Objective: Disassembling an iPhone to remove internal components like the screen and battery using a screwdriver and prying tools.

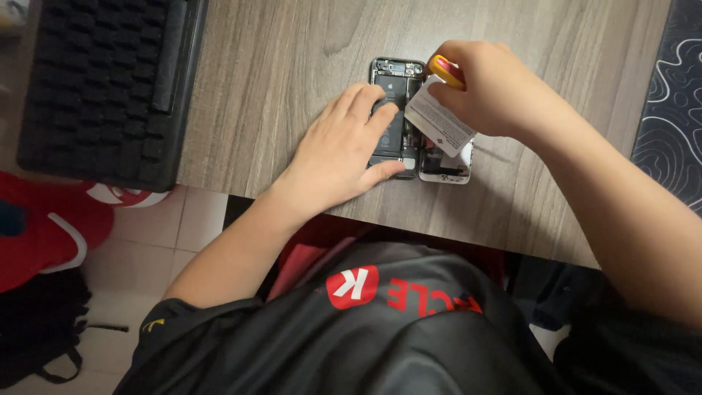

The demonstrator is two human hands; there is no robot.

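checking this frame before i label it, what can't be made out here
Head view, the only one:
- Tool tip: the right hand hides all but the yellow and red handle.
- Opened phone: the left hand covers much of its inside.
- White paper slip: its print is too small to make out.
- Black keyboard: cut off by the top edge.

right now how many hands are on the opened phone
2: the left hand lies flat on the opened phone; the right hand grips a yellow-handled tool above it.
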